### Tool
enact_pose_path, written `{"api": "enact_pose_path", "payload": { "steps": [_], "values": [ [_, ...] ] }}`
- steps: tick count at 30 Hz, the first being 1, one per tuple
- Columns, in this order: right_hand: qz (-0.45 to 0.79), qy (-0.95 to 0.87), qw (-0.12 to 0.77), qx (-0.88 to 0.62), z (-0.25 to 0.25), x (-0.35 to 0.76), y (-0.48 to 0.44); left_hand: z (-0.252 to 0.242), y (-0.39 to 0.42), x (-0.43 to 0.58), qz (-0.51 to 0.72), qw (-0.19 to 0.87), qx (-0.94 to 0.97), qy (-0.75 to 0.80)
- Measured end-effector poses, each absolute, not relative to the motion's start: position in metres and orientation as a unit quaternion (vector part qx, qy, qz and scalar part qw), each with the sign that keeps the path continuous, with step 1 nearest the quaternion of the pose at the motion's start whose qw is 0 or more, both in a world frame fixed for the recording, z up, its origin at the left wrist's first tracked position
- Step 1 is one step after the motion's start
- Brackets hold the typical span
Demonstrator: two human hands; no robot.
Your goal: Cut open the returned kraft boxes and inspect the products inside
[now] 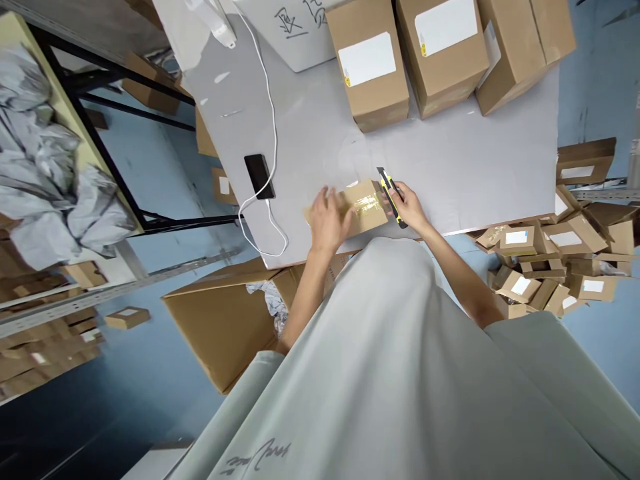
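Observation:
A small cardboard box (367, 205) with shiny clear tape across it lies near the table's front edge. My left hand (327, 221) rests on the box's left end, fingers spread and stretched out. In my right hand (411, 208) is a yellow and black box cutter (394, 199), its tip pointing away from me. The cutter is at the right end of the box; I cannot tell whether it touches the cardboard. Part of the box's left end is hidden under my left hand.
A phone (259, 175) with a white cable (274, 120) lies left on the grey table (310, 113). Several labelled cartons (373, 63) and a white container (295, 33) stand at the back. Below the table edge is a large open carton (225, 327). Small boxes (540, 253) pile up at right.

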State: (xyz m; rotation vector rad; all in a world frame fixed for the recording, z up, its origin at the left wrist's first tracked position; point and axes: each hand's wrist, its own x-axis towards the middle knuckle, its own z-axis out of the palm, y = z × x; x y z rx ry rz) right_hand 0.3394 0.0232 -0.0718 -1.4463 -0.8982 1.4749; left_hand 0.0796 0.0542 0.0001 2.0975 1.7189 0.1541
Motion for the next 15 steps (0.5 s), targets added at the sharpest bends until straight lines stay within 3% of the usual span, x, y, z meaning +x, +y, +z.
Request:
{"api": "enact_pose_path", "payload": {
  "steps": [4, 15],
  "values": [
    [0.596, -0.322, 0.434, -0.593, -0.068, 0.352, -0.005, -0.014, 0.072, 0.114, 0.058, 0.256, 0.807, 0.529],
    [0.644, -0.301, 0.427, -0.559, -0.078, 0.337, -0.035, -0.026, 0.096, 0.104, 0.048, 0.273, 0.811, 0.515]
  ]
}}
